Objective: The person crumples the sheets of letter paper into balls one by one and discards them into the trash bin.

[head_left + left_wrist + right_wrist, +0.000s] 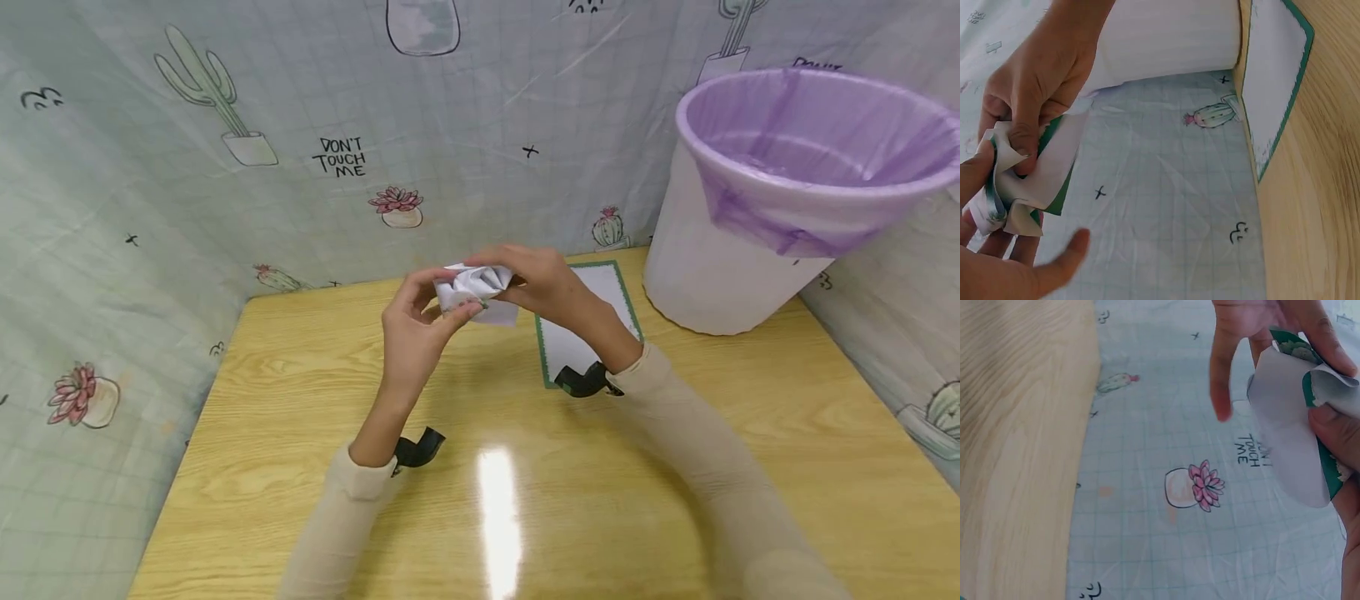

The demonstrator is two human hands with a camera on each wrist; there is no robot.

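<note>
Both hands grip a crumpled sheet of paper (474,285) above the far part of the table. It is white with a green edge, which shows in the left wrist view along the folded sheet (1054,165). From the left side, my left hand (412,342) pinches it with thumb and fingers. My right hand (551,283) holds its right side, fingers bent over the top. One flatter part of the sheet (1288,431) hangs out below the folds in the right wrist view. The hands hide part of the crumple.
A flat white sheet with a green border (588,312) lies on the wooden table (315,358), partly under the right forearm. At the back right stands a white bin (712,242) with a purple liner (787,221). A cactus-print cloth (465,125) hangs behind the table.
</note>
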